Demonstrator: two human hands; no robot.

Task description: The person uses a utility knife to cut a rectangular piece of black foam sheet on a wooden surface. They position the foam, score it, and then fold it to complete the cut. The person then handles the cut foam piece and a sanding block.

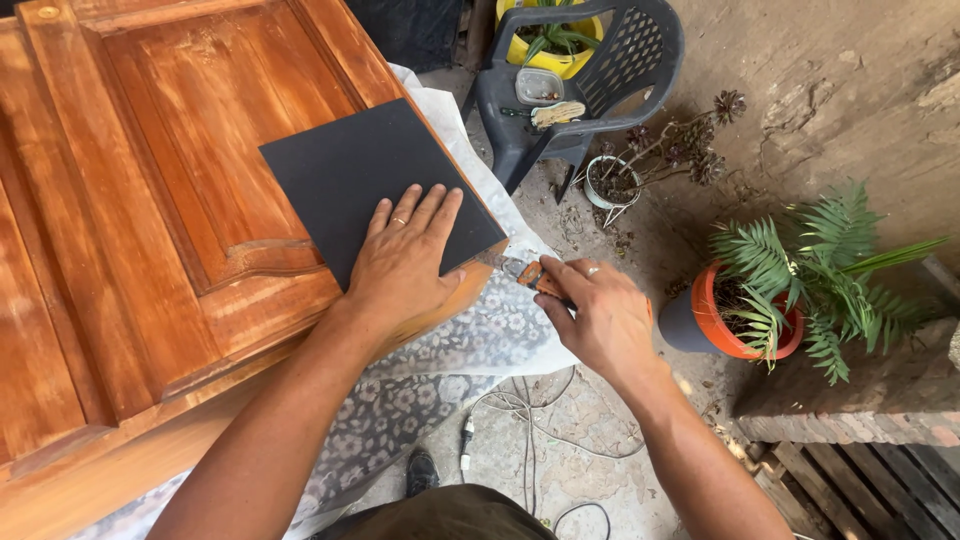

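Left hand: the left hand (405, 255) lies flat and open, fingers spread, palm down on a dark grey square sheet of abrasive paper (375, 185); a ring shows on one finger.
Right hand: the right hand (600, 315) is closed around a small knife with an orange-brown handle (530, 275), its blade pointing left toward the sheet's near right corner.
Dark sheet: it rests on the corner of a reddish-brown varnished wooden panelled door (150, 220) lying flat; the sheet's right edge runs along the door's edge, and its near right corner sits just at the door's corner.
Knife tip: it is at the door's corner, just beside the sheet's edge; whether it touches the sheet I cannot tell.
Under the door: a pale cloth with a grey flower print (440, 370) hangs down from beneath the door.
Ground: a thin light cable (530, 420) loops over the bare dirt floor below the hands, and the toe of a dark shoe (422, 470) shows beside it.
Behind: a dark grey plastic chair (590, 80) stands beyond the door, with a clear lidded tub (539, 87) and a brush (556, 115) on its seat.
Plants: a fern in an orange pot (735, 320) stands to the right of the right hand; a small white pot with dry dark stems (610, 185) is near the chair; a yellow pot (550, 45) is behind the chair.
Lower right: wooden slats (860, 485).
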